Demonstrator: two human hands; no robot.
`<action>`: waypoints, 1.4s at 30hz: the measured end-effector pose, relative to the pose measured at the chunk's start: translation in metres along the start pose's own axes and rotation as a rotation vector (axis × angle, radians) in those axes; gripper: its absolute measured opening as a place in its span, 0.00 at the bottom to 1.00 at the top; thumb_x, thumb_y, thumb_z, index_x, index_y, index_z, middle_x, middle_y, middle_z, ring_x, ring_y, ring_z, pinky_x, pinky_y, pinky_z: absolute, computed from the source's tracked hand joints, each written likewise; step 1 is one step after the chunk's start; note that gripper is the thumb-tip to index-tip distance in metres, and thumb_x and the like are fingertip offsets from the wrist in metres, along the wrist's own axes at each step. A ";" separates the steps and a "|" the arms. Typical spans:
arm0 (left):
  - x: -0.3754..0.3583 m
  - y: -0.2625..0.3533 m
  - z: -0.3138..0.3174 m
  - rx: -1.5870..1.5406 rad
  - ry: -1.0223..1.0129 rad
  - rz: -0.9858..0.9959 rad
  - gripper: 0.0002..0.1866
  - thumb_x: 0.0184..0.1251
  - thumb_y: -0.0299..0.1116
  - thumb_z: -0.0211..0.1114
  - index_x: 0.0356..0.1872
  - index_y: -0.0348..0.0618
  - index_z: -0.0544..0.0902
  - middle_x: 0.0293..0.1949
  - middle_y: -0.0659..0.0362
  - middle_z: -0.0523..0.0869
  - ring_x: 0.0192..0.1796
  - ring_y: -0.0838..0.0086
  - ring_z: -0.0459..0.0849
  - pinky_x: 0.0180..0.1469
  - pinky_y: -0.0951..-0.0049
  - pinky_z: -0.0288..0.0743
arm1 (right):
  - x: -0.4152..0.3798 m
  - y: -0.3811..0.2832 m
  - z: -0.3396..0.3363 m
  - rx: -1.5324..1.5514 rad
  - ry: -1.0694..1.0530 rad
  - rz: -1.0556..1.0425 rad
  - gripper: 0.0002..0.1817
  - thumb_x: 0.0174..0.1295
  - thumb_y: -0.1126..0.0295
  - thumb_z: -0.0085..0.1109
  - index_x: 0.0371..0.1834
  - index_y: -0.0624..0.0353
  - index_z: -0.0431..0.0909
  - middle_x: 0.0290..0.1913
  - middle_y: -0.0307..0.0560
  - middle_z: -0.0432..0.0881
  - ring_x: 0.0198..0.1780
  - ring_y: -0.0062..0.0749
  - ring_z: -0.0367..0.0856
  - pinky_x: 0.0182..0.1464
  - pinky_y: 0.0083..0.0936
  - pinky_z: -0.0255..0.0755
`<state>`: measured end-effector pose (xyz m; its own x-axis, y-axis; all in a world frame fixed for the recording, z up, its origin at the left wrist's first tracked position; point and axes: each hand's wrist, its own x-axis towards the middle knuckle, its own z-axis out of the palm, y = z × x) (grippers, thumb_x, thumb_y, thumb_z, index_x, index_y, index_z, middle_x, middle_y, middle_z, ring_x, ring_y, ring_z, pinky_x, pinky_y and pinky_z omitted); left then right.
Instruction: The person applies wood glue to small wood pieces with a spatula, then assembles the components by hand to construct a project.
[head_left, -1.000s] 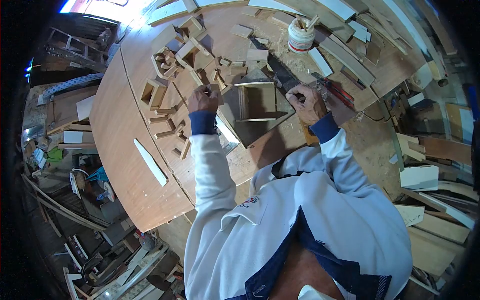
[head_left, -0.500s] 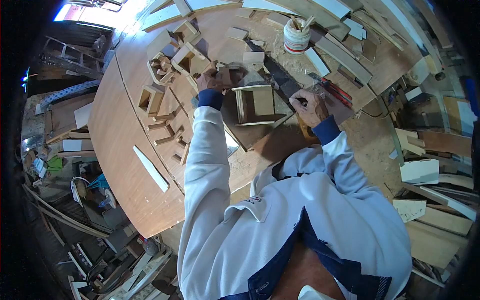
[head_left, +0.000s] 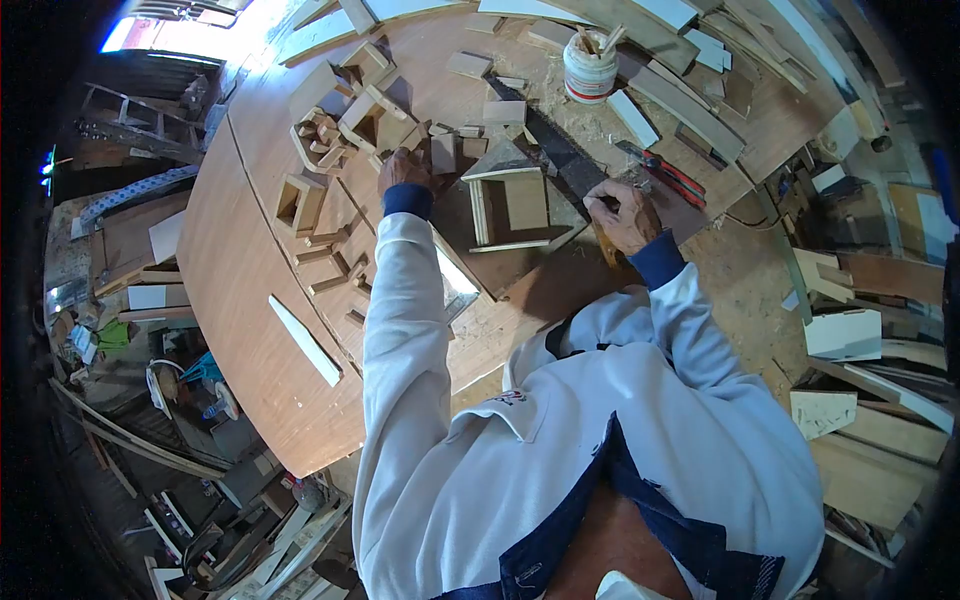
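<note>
My left hand is low over the table beside several small wooden blocks and close to an open wooden box. Its fingers are in shadow and mostly hidden behind the back of the hand. My right hand is closed, thumb and fingers curled together in a pinch; whatever they hold, if anything, is too small to make out. Between the hands, a small wooden frame with a pointed top, like a little house, lies on a dark board. A handsaw lies behind it, its blade slanting toward my right hand.
A white tub with sticks in it stands at the back. Red-handled pliers lie right of my right hand. More small boxes and a white strip are on the left. Offcuts are piled along the far edge.
My left hand has drawn a little to the left, uncovering the small blocks it was over. My right hand stays nearly in place, still pinched.
</note>
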<state>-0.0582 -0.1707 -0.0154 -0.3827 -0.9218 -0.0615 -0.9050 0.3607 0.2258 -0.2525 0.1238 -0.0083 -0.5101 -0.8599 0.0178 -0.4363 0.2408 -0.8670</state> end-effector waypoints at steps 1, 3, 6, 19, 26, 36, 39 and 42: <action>0.003 -0.003 0.005 -0.004 0.033 -0.007 0.16 0.52 0.42 0.66 0.37 0.40 0.82 0.38 0.45 0.85 0.43 0.52 0.83 0.47 0.58 0.76 | -0.001 0.003 -0.001 -0.001 0.002 0.002 0.10 0.58 0.65 0.59 0.31 0.62 0.78 0.30 0.54 0.82 0.33 0.49 0.81 0.37 0.36 0.74; 0.001 -0.009 0.008 -0.024 0.051 0.018 0.16 0.52 0.41 0.64 0.36 0.40 0.83 0.37 0.44 0.85 0.43 0.51 0.83 0.46 0.58 0.76 | -0.001 0.007 -0.001 -0.001 0.020 -0.016 0.10 0.58 0.65 0.60 0.31 0.61 0.78 0.30 0.53 0.82 0.33 0.48 0.82 0.37 0.36 0.74; -0.020 -0.012 -0.003 -0.130 0.081 0.048 0.14 0.53 0.39 0.61 0.34 0.38 0.84 0.34 0.43 0.85 0.40 0.51 0.84 0.45 0.57 0.76 | -0.002 0.009 -0.001 0.007 0.037 0.002 0.10 0.58 0.64 0.60 0.31 0.61 0.79 0.30 0.53 0.82 0.34 0.47 0.82 0.37 0.36 0.74; -0.125 0.056 -0.053 -0.278 0.170 0.055 0.12 0.56 0.37 0.66 0.36 0.40 0.86 0.32 0.50 0.87 0.35 0.56 0.86 0.39 0.66 0.78 | 0.007 0.000 0.011 0.002 -0.059 0.037 0.10 0.59 0.63 0.59 0.32 0.59 0.79 0.31 0.52 0.83 0.34 0.47 0.82 0.37 0.36 0.74; -0.133 0.066 -0.048 -0.224 0.203 0.131 0.10 0.55 0.36 0.65 0.32 0.40 0.86 0.33 0.47 0.85 0.37 0.54 0.84 0.41 0.63 0.77 | 0.004 0.011 0.011 -0.021 -0.018 -0.029 0.11 0.59 0.63 0.58 0.32 0.60 0.79 0.30 0.52 0.82 0.33 0.47 0.82 0.36 0.35 0.74; -0.130 0.074 -0.037 -0.199 0.226 0.136 0.11 0.52 0.37 0.65 0.24 0.39 0.84 0.28 0.43 0.83 0.34 0.51 0.83 0.38 0.58 0.76 | 0.002 0.016 0.011 0.062 -0.031 -0.047 0.11 0.59 0.64 0.57 0.32 0.62 0.79 0.30 0.52 0.82 0.32 0.42 0.81 0.35 0.33 0.73; -0.130 0.074 -0.036 -0.202 0.238 0.146 0.11 0.52 0.37 0.65 0.24 0.38 0.84 0.27 0.43 0.84 0.33 0.51 0.83 0.38 0.57 0.76 | 0.002 0.021 0.013 0.071 -0.030 -0.050 0.10 0.59 0.65 0.58 0.32 0.62 0.79 0.30 0.52 0.82 0.32 0.41 0.81 0.36 0.32 0.73; -0.131 0.073 -0.035 -0.206 0.208 0.136 0.11 0.52 0.37 0.65 0.25 0.38 0.84 0.27 0.43 0.84 0.33 0.51 0.83 0.39 0.57 0.76 | 0.001 0.024 0.014 0.072 -0.036 -0.029 0.10 0.59 0.65 0.58 0.32 0.63 0.79 0.30 0.53 0.82 0.32 0.41 0.81 0.36 0.32 0.74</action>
<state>-0.0678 -0.0290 0.0433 -0.4324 -0.8839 0.1782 -0.7832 0.4661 0.4115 -0.2526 0.1224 -0.0363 -0.4700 -0.8823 0.0267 -0.3956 0.1834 -0.8999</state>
